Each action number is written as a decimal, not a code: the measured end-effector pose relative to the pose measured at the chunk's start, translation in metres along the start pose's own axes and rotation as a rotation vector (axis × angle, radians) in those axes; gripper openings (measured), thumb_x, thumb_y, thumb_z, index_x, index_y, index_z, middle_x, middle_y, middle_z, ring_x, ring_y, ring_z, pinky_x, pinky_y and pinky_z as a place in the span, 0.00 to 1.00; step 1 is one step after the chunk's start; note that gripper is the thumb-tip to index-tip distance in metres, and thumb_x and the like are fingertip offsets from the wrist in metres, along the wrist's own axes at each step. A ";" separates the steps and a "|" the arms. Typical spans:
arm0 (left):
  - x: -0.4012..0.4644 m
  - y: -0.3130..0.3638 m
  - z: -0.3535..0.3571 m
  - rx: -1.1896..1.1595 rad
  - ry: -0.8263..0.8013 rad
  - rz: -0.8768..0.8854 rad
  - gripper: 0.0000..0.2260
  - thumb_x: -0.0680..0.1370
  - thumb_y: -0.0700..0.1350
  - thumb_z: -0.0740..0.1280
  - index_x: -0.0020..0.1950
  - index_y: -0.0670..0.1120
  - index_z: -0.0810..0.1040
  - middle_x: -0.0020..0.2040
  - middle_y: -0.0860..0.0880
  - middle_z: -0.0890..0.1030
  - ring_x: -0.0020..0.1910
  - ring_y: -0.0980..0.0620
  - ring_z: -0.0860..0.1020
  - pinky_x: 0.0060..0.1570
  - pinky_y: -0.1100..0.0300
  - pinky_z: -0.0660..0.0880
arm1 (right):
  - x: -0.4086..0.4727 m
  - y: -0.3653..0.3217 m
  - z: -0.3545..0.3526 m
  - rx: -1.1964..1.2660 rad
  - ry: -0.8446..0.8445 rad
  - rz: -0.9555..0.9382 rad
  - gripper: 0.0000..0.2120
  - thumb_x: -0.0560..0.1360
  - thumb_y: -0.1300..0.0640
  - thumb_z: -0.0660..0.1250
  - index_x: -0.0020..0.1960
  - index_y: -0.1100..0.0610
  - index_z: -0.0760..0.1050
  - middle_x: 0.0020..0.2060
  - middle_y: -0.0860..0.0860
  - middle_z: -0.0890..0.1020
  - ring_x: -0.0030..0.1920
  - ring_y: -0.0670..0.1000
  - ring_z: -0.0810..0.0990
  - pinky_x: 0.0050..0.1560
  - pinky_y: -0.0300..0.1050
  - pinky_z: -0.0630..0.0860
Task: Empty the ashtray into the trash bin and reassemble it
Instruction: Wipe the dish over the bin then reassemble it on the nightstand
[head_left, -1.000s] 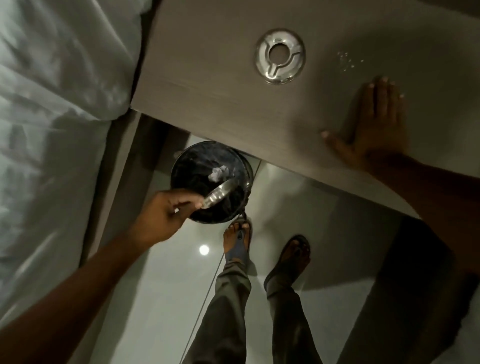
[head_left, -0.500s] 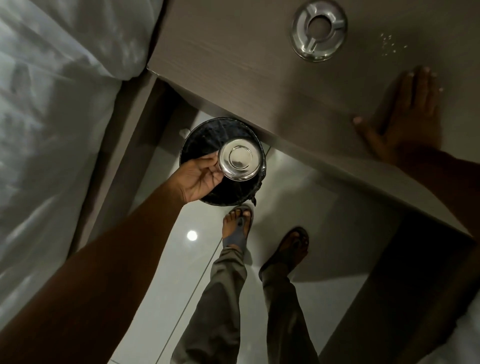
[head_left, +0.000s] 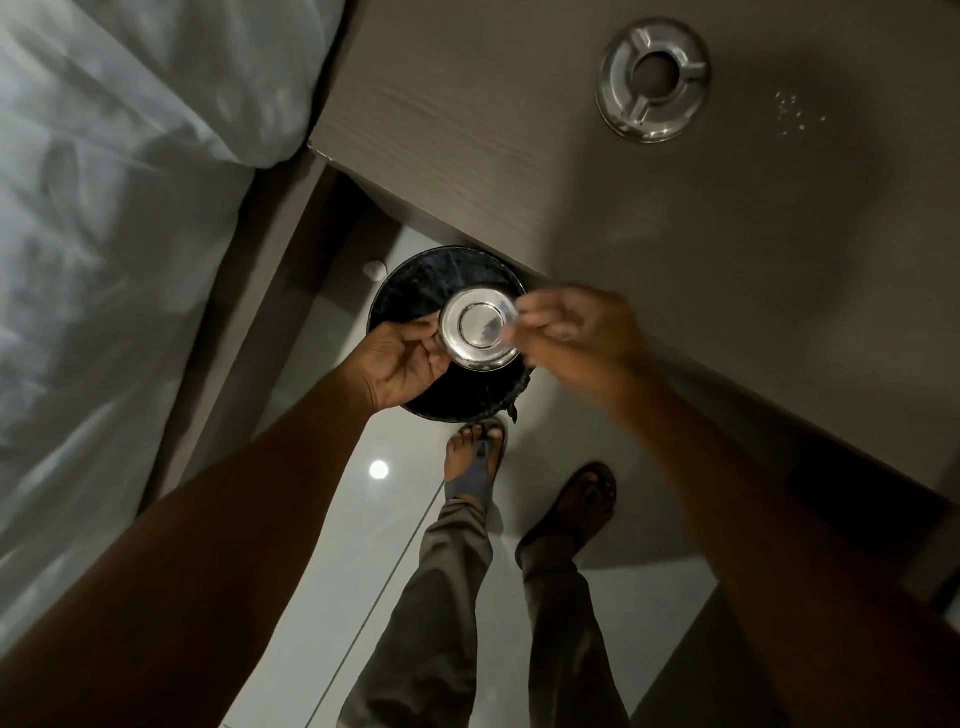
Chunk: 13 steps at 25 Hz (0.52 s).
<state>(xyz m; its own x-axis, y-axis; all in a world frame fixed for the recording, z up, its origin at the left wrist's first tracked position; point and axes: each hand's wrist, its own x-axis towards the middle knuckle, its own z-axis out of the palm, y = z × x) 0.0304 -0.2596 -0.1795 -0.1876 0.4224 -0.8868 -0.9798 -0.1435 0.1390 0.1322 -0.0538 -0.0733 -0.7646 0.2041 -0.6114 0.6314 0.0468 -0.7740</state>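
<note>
My left hand (head_left: 402, 358) grips the shiny metal ashtray bowl (head_left: 479, 330) by its left rim and holds it upside down over the black-lined trash bin (head_left: 415, 291) on the floor. My right hand (head_left: 576, 332), blurred by motion, has its fingertips at the bowl's right rim; whether it grips is unclear. The ashtray's ring-shaped metal lid (head_left: 652, 79) lies apart on the brown tabletop (head_left: 675, 249), far beyond both hands.
White bedding (head_left: 114, 208) fills the left side, close beside the table's corner. A few pale crumbs (head_left: 795, 115) lie on the tabletop right of the lid. My sandalled feet (head_left: 475, 457) stand on the glossy tiled floor just in front of the bin.
My right hand has left the tabletop and come down to the bowl's right rim. The left hand turned the bowl from tilted to fully bottom-up over the bin.
</note>
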 end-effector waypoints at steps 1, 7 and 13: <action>0.000 0.000 0.000 0.013 -0.002 -0.002 0.15 0.74 0.36 0.63 0.60 0.40 0.77 0.48 0.46 0.82 0.43 0.54 0.78 0.40 0.66 0.71 | 0.001 -0.006 0.014 0.206 -0.133 0.098 0.10 0.76 0.59 0.74 0.56 0.60 0.81 0.44 0.53 0.87 0.43 0.45 0.87 0.44 0.39 0.81; 0.002 0.002 -0.012 0.040 -0.043 -0.030 0.14 0.73 0.37 0.66 0.58 0.39 0.78 0.56 0.43 0.77 0.54 0.49 0.72 0.53 0.61 0.66 | 0.031 -0.006 0.023 0.637 -0.366 0.304 0.26 0.78 0.44 0.65 0.64 0.65 0.76 0.57 0.61 0.85 0.57 0.55 0.85 0.57 0.47 0.83; -0.001 0.011 -0.010 0.099 -0.007 -0.024 0.10 0.79 0.37 0.59 0.49 0.41 0.81 0.39 0.47 0.80 0.38 0.54 0.75 0.46 0.62 0.65 | 0.041 -0.014 0.022 0.436 -0.398 0.359 0.27 0.73 0.37 0.65 0.48 0.63 0.81 0.38 0.57 0.87 0.37 0.53 0.87 0.35 0.43 0.83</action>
<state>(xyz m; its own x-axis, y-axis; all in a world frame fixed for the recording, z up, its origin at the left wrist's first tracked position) 0.0208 -0.2708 -0.1822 -0.1637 0.4308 -0.8875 -0.9861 -0.0438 0.1606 0.0894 -0.0671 -0.0914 -0.5600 -0.2448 -0.7915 0.8084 -0.3709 -0.4572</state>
